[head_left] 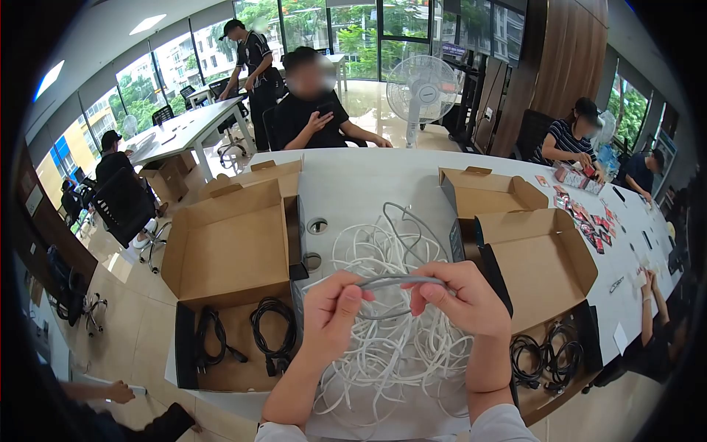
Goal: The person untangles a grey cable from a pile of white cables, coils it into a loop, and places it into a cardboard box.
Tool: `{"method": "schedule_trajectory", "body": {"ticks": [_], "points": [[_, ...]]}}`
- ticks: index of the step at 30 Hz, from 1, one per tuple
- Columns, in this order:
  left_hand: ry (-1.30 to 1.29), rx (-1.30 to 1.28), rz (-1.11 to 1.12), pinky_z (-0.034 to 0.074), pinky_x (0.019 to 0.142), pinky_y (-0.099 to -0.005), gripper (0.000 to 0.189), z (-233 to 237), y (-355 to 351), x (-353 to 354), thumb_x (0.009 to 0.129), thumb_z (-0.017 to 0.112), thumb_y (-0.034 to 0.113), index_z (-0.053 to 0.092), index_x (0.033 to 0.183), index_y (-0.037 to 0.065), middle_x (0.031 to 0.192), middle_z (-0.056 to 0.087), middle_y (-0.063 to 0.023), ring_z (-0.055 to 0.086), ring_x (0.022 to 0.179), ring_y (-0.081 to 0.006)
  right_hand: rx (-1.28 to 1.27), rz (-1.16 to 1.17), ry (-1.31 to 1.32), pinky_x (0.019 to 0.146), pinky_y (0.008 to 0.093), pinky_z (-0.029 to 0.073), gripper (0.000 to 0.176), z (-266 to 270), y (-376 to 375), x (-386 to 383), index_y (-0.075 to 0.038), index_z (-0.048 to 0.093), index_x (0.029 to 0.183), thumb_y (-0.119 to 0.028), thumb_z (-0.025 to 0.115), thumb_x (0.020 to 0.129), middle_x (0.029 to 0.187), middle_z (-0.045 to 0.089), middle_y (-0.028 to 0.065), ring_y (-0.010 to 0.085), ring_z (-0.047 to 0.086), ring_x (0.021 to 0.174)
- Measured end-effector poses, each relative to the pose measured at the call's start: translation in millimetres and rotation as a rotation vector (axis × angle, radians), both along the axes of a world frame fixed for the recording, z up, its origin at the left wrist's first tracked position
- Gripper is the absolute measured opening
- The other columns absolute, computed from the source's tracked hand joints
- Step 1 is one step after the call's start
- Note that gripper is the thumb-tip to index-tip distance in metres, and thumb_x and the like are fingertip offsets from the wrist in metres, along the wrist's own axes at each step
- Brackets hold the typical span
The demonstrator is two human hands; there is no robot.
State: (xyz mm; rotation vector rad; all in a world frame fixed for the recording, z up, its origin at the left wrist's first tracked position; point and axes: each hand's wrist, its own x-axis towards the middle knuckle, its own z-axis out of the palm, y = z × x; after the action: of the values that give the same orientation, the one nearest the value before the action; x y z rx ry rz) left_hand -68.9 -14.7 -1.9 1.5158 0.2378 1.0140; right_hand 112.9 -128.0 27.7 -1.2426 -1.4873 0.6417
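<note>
A grey cable [398, 281] stretches in looped strands between my two hands, above the table. My left hand [331, 309] pinches one side of it with thumb and fingers. On the other side, my right hand [464, 298] grips the same cable. One loop of the grey cable rises behind and drops toward the pile. Beneath my hands lies a large tangle of white cables [375, 368], spread over the table's middle. My palms and forearms hide part of that tangle.
Open cardboard boxes flank the pile: a left box [232, 239] and a right box [541, 258], each holding coiled black power cords. Behind them stand more boxes. Across the table [361, 169] sits a person with a phone. Red packets [585, 221] lie at the right.
</note>
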Motion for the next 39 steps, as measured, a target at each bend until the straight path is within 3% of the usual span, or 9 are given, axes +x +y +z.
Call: {"method": "schedule_trajectory", "body": {"ticks": [7, 11, 14, 17, 20, 23, 26, 32, 39], "points": [[-0.203, -0.259, -0.298, 0.024, 0.052, -0.0203, 0.019, -3.2, 5.2, 8.1, 0.099, 0.042, 0.019, 0.049, 0.103, 0.002, 0.073, 0.041, 0.0029, 0.031, 0.060, -0.0041, -0.020, 0.162, 0.550, 0.044, 0.0203, 0.023, 0.032, -5.7, 1.1, 9.9, -0.001, 0.058, 0.086, -0.029, 0.048, 0.097, 0.054, 0.039, -0.0059, 0.0027, 0.029, 0.045], [-0.153, -0.219, -0.319, 0.036, 0.067, -0.0238, 0.028, -7.6, 2.7, 16.5, 0.093, 0.042, 0.007, 0.044, 0.120, -0.001, 0.085, 0.045, -0.0010, 0.042, 0.074, -0.0096, 0.074, 0.032, 0.765, 0.043, 0.0229, 0.017, 0.039, -6.2, 4.3, 4.8, -0.003, 0.054, 0.084, -0.036, 0.042, 0.099, 0.053, 0.028, -0.0072, 0.0034, 0.021, 0.045], [-0.105, 0.029, -0.033, 0.040, 0.081, -0.0285, 0.036, -1.2, -7.2, 24.4, 0.088, 0.047, 0.001, 0.042, 0.124, -0.001, 0.095, 0.052, -0.0058, 0.050, 0.087, -0.0158, 0.111, -0.096, 0.833, 0.042, 0.0237, 0.016, 0.040, 0.6, 4.5, 2.4, -0.005, 0.049, 0.077, -0.037, 0.038, 0.100, 0.053, 0.024, -0.0071, 0.0044, 0.020, 0.045], [0.070, 0.616, 0.477, 0.041, 0.087, -0.0304, 0.041, 0.9, 2.1, 23.5, 0.085, 0.051, -0.002, 0.041, 0.125, -0.003, 0.103, 0.057, -0.0120, 0.055, 0.095, -0.0216, 0.236, -0.203, 0.838, 0.041, 0.0240, 0.016, 0.040, 0.4, 5.1, 3.3, -0.008, 0.043, 0.072, -0.036, 0.037, 0.101, 0.053, 0.023, -0.0066, 0.0051, 0.020, 0.044], [0.162, 0.706, 0.394, 0.041, 0.087, -0.0318, 0.044, -4.2, 8.4, 10.8, 0.089, 0.045, 0.005, 0.037, 0.132, -0.002, 0.109, 0.056, -0.0123, 0.053, 0.096, -0.0191, 0.371, -0.253, 0.937, 0.041, 0.0244, 0.015, 0.039, -1.5, 4.1, 9.6, -0.011, 0.039, 0.071, -0.036, 0.035, 0.101, 0.052, 0.023, -0.0058, 0.0057, 0.017, 0.044], [0.664, 0.124, -0.290, 0.040, 0.093, -0.0332, 0.045, 6.2, 8.8, 10.1, 0.094, 0.048, 0.017, 0.037, 0.134, -0.001, 0.118, 0.053, -0.0126, 0.053, 0.102, -0.0233, 0.532, -0.132, 1.044, 0.040, 0.0243, 0.015, 0.040, -8.0, 5.9, 12.1, -0.012, 0.036, 0.072, -0.039, 0.032, 0.101, 0.052, 0.021, -0.0058, 0.0062, 0.015, 0.044], [0.376, -0.297, -0.538, 0.039, 0.097, -0.0339, 0.049, -41.5, 0.1, 34.4, 0.094, 0.051, 0.028, 0.037, 0.134, 0.002, 0.123, 0.052, -0.0152, 0.053, 0.107, -0.0257, 0.552, 0.164, 1.219, 0.040, 0.0243, 0.015, 0.040, -12.4, 8.8, 4.3, -0.013, 0.035, 0.073, -0.041, 0.028, 0.101, 0.051, 0.019, -0.0056, 0.0069, 0.014, 0.043], [-0.191, -0.818, -0.593, 0.042, 0.096, -0.0341, 0.053, -16.8, 7.3, 35.9, 0.093, 0.052, 0.030, 0.034, 0.136, 0.004, 0.130, 0.047, -0.0204, 0.054, 0.112, -0.0238, 0.499, 0.156, 1.195, 0.040, 0.0245, 0.015, 0.041, -12.7, 8.7, -7.3, -0.013, 0.036, 0.074, -0.043, 0.027, 0.101, 0.052, 0.020, -0.0055, 0.0071, 0.014, 0.043], [0.088, -0.610, -0.488, 0.049, 0.076, -0.0284, 0.041, -23.0, 10.1, 34.6, 0.092, 0.052, 0.014, 0.042, 0.131, 0.004, 0.103, 0.062, -0.0129, 0.063, 0.080, -0.0173, 0.564, -0.199, 0.987, 0.041, 0.0245, 0.014, 0.043, -5.4, 0.4, -2.1, -0.014, 0.037, 0.071, -0.046, 0.031, 0.100, 0.052, 0.021, -0.0055, 0.0072, 0.014, 0.043]]}}
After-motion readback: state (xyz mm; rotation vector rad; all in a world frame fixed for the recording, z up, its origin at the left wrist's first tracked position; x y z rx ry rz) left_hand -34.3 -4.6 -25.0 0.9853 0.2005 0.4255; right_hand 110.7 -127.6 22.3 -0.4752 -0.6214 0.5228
